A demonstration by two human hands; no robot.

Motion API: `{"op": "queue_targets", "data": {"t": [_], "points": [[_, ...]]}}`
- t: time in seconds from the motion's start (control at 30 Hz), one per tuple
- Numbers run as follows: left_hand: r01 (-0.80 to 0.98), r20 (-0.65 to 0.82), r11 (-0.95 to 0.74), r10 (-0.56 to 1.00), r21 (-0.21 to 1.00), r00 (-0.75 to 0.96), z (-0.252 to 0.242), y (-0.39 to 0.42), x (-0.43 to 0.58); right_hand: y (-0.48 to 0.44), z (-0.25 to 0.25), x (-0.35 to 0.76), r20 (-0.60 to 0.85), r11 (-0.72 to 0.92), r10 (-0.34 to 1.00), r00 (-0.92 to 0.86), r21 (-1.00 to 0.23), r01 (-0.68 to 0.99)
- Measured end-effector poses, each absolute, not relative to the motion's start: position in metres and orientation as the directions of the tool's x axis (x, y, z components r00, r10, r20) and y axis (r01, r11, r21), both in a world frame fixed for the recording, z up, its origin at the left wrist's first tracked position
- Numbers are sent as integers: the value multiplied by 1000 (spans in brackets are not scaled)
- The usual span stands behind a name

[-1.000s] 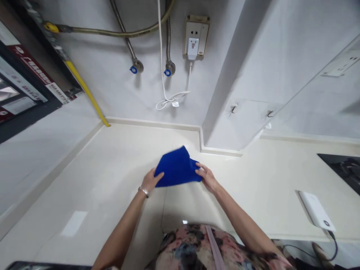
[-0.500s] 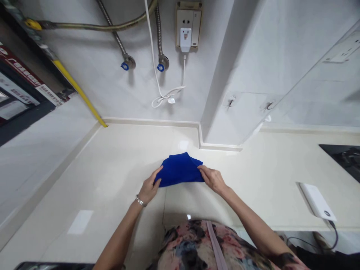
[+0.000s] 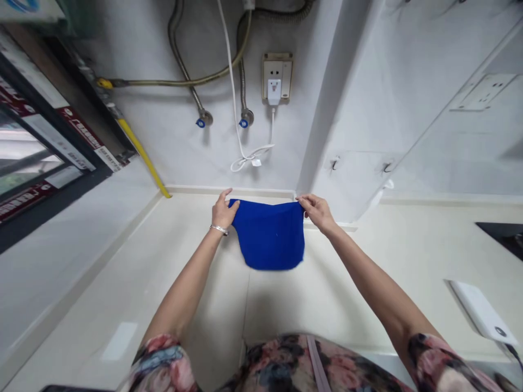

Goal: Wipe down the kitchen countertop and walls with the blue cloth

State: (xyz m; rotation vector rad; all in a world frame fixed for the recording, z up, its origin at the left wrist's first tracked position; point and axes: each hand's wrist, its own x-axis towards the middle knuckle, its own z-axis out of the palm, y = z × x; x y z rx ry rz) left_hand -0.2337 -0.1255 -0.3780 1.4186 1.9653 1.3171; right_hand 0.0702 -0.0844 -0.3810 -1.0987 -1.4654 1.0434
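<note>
We hold the blue cloth (image 3: 269,237) by its top corners: left hand (image 3: 224,212) and right hand (image 3: 316,211), fingers (image 3: 305,200) pinching. It hangs flat over the counter (image 3: 327,310), just short of the wall trim (image 3: 229,191); open counter both sides, power bank (image 3: 482,313) well right.

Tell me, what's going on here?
A person is holding up a blue cloth with both bare hands, gripping its top edge at the corners with the left hand and the right hand. The cloth hangs spread open above a cream countertop. A white power bank lies on the counter off to the person's right.
</note>
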Motion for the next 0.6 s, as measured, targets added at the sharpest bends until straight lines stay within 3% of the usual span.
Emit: {"op": "queue_targets", "data": {"t": [0.1, 0.2, 0.3, 0.43, 0.5, 0.6], "points": [[591, 331, -36, 856, 806, -398, -352, -116, -242, -80, -377, 70, 330, 336, 941, -76, -937, 93], [658, 324, -35, 890, 752, -322, -351, -122, -254, -88, -403, 72, 370, 374, 926, -73, -926, 51], [648, 140, 83, 948, 757, -285, -400, -153, -260, -118, -465, 75, 262, 270, 962, -71, -951, 150], [519, -285, 390, 919, 761, -272, -508, -224, -253, -173, -553, 74, 89, 121, 990, -112, -941, 316], [474, -318, 424, 903, 772, -290, -550, -252, -251, -190, -579, 72, 62, 106, 989, -133, -927, 360], [403, -296, 401, 908, 823, -298, -572, -270, -248, -195, -593, 71, 56, 139, 978, -199, -891, 432]]}}
